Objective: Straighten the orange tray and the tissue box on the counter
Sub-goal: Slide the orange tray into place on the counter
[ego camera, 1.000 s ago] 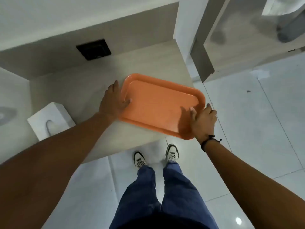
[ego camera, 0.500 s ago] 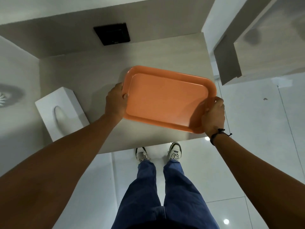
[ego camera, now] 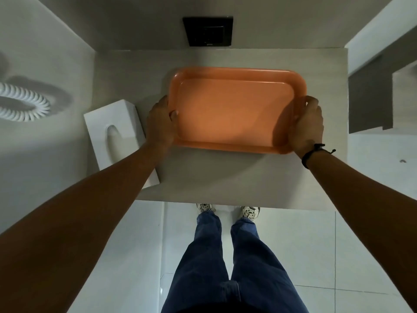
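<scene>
The orange tray (ego camera: 234,109) lies on the pale counter (ego camera: 221,175), its long sides nearly parallel to the counter's front edge. My left hand (ego camera: 160,124) grips the tray's left rim, thumb over the lip. On the right rim my right hand (ego camera: 306,124) holds the near corner. The white tissue box (ego camera: 115,134) sits at the counter's left end, turned at an angle, its near corner hidden behind my left forearm.
A black socket plate (ego camera: 207,30) is on the back wall above the tray. A white coiled hose (ego camera: 24,105) hangs on the left wall. The counter's right end (ego camera: 345,109) meets a gap and a grey cabinet (ego camera: 370,96). My legs and shoes stand below the front edge.
The tray has turned from a skewed position to nearly square with the counter and sits further onto it. Both hands went from resting at its ends to gripping its rims.
</scene>
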Demonstrator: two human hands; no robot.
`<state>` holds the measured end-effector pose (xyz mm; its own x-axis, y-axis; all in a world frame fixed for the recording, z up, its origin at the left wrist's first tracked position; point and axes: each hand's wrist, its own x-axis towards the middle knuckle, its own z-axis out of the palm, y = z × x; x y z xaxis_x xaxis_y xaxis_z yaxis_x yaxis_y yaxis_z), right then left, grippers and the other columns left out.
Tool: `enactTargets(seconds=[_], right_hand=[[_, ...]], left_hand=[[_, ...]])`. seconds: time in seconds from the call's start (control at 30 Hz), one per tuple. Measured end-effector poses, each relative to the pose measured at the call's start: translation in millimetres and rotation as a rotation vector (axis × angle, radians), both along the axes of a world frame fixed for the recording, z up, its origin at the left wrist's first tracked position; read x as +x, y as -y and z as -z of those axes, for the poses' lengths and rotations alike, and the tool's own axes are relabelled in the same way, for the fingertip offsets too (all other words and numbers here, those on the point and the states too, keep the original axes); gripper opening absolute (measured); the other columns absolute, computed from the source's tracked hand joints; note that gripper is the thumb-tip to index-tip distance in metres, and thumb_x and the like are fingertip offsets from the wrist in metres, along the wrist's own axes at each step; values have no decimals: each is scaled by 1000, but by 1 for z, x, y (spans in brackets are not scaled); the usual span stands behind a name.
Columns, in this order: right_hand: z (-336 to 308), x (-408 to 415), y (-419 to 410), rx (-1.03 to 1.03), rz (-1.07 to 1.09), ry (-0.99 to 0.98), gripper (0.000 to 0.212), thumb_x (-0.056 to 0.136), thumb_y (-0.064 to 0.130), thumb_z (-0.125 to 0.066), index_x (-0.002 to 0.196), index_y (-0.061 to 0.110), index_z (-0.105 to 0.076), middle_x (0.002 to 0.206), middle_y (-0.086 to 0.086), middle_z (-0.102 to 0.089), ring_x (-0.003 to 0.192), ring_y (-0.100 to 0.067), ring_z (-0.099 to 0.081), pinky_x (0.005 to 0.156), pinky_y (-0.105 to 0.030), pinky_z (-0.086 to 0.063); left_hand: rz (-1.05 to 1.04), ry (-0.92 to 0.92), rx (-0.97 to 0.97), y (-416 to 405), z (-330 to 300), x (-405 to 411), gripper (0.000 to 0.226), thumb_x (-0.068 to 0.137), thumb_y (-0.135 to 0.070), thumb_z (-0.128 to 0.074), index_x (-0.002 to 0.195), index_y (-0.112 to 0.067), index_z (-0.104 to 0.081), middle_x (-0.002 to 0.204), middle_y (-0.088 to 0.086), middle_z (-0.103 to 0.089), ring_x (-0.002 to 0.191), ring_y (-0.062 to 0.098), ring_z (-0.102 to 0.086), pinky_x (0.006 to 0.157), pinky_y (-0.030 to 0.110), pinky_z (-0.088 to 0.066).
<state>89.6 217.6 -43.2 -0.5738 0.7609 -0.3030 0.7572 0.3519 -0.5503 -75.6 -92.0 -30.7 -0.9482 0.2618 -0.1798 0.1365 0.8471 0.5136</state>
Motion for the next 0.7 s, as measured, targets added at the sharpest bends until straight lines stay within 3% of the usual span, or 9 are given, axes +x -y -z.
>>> enactTargets(seconds=[0.3, 0.47, 0.6, 0.7], right_hand=[[5, -24, -6, 25, -59, -31, 56, 98, -3, -39, 154, 7, -43, 147, -22, -55, 130, -45, -58, 103, -49, -50], [7, -26, -7, 51, -103, -30, 59, 104, 0, -41, 162, 7, -37, 152, -24, -51, 137, -46, -54, 110, -53, -48], [2, -1, 13, 175, -184, -39, 65, 114, 29, -44, 168, 0, -24, 164, -29, -39, 150, -47, -43, 123, -56, -41], [1, 31, 38, 282, -365, 20, 84, 113, 55, -35, 170, -4, -15, 175, -33, -22, 164, -49, -22, 134, -58, -23]], left_hand=[[0, -19, -11, 3, 7, -19, 37, 109, -15, -57, 144, -2, -62, 131, 21, -72, 120, 40, -69, 104, 53, -55], [-2, -25, -59, 5, 14, -18, 47, 113, -25, -53, 154, -3, -54, 144, 23, -65, 133, 40, -62, 114, 53, -50], [97, -202, -255, 9, 17, 6, 63, 114, -38, -45, 163, 1, -40, 171, 26, -37, 162, 44, -32, 134, 52, -24], [232, -258, -305, 14, 23, 35, 80, 113, -50, -44, 169, 4, -26, 178, 27, -23, 168, 45, -18, 136, 56, -17]])
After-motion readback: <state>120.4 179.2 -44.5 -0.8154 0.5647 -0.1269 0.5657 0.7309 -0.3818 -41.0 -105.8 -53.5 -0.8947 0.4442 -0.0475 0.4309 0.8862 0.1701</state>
